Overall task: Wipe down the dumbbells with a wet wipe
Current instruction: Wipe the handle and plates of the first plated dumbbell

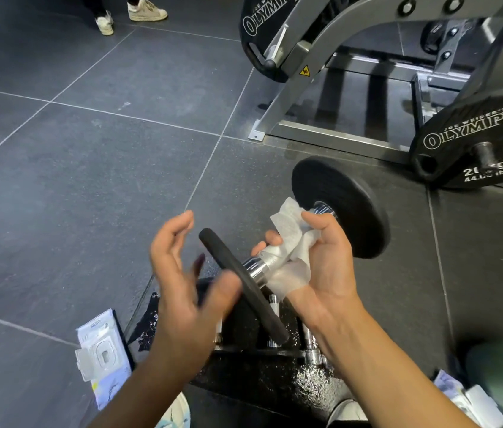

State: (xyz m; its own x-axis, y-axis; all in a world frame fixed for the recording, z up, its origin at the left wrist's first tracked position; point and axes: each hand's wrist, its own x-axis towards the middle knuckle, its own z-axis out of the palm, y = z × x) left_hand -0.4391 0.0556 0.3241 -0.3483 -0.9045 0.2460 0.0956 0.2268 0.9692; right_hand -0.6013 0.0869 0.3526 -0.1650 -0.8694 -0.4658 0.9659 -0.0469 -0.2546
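Observation:
A dumbbell with two black plates and a chrome bar is held up above the floor. My right hand grips its bar through a white wet wipe wrapped around the handle. The near plate points toward me, the far plate away to the right. My left hand hovers just left of the near plate, fingers spread and blurred, holding nothing. Beneath the hands more chrome dumbbell parts lie on a wet black surface.
An open pack of wipes lies on the floor at lower left, another pack at lower right. A grey weight machine with black plates stands to the upper right. A person's shoes are at the top.

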